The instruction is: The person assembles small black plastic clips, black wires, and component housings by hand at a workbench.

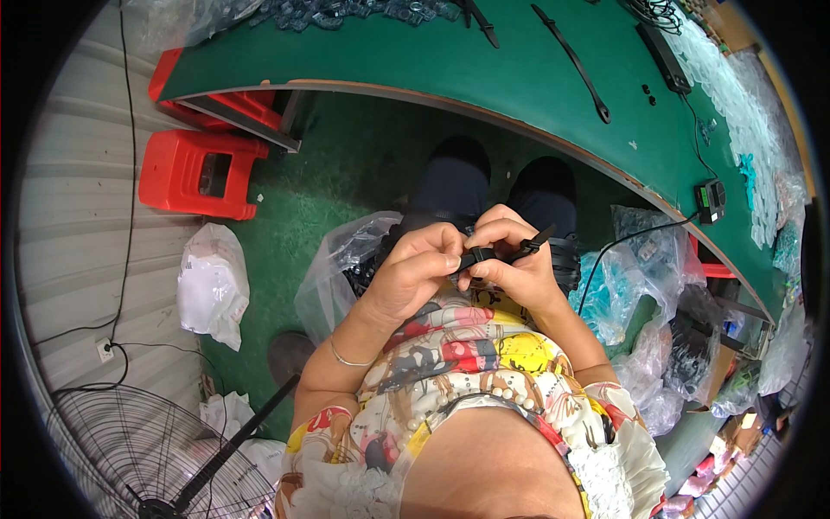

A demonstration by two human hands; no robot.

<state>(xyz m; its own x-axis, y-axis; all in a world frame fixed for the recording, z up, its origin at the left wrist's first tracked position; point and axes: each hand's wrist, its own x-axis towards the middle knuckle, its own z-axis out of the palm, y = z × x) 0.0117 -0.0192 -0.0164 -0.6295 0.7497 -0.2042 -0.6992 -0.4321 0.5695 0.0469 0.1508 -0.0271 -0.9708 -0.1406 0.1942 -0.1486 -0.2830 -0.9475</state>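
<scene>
Above my lap, both hands meet on a black strap (478, 256), which has a small loop or buckle at its middle. My left hand (415, 264) pinches one end between thumb and fingers. My right hand (517, 259) grips it on the other side, and a free black end sticks out past its fingers to the upper right. Beneath my left wrist, a clear plastic bag (324, 268) with black pieces in it rests against my leg. More black pieces (566, 261) lie beside my right thigh.
Ahead curves a green table (389, 65), bearing a long black strap (575, 65), bluish clear pieces (346, 10) and a small black device (710, 201) on a cable. Red stools (186, 173) and a white bag (212, 285) stand left, a fan (164, 450) lower left, plastic bags (644, 346) right.
</scene>
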